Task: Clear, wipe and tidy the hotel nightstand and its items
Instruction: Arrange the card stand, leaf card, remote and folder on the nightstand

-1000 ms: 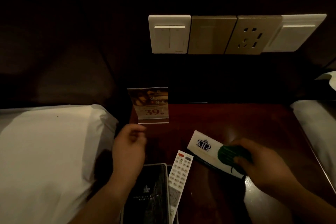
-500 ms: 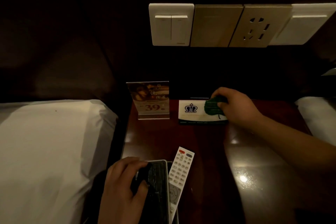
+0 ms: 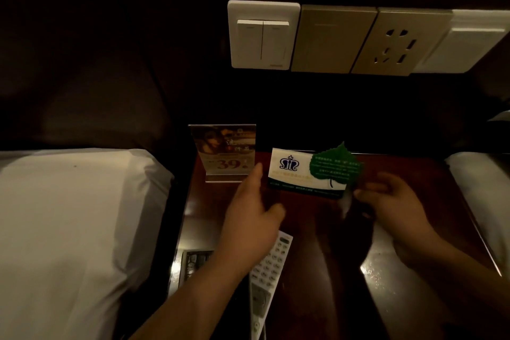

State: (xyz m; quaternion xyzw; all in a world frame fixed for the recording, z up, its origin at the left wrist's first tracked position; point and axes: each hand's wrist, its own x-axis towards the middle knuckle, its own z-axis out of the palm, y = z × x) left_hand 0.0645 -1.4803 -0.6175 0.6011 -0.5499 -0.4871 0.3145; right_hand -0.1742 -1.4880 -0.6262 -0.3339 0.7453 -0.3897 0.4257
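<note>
The nightstand (image 3: 204,210) is of dark red, shining wood and fills the middle of the frame, between a white pillow (image 3: 69,215) at the left and white bed linen (image 3: 477,182) at the right edge.

At the back of its top, near the centre of the frame, stands a white tent card (image 3: 292,174) with a blue crown mark. A green leaf-shaped card (image 3: 334,165) leans on the right half of it. Just left of the tent card stands a clear acrylic sign (image 3: 225,154) showing the number 39.

The left hand (image 3: 254,210) reaches up from the lower middle of the frame. One finger points upward into the gap between the sign and the tent card, the thumb lies loose below the card's lower left corner, and it grips nothing. I cannot tell if the finger touches the card.

The right hand (image 3: 392,201) is at the right of the centre and a little blurred. Its fingers stretch loosely to the left, close to the lower right corner of the tent card, and I see nothing held in them.

Below the left hand, at the front of the nightstand, lies a white remote control (image 3: 271,262). A dark flat item (image 3: 194,262) lies beside it to the left, partly hidden by the forearm.

On the dark wall in the upper part of the frame there is a white double switch (image 3: 263,34) and, to its right, a beige socket (image 3: 397,41).
</note>
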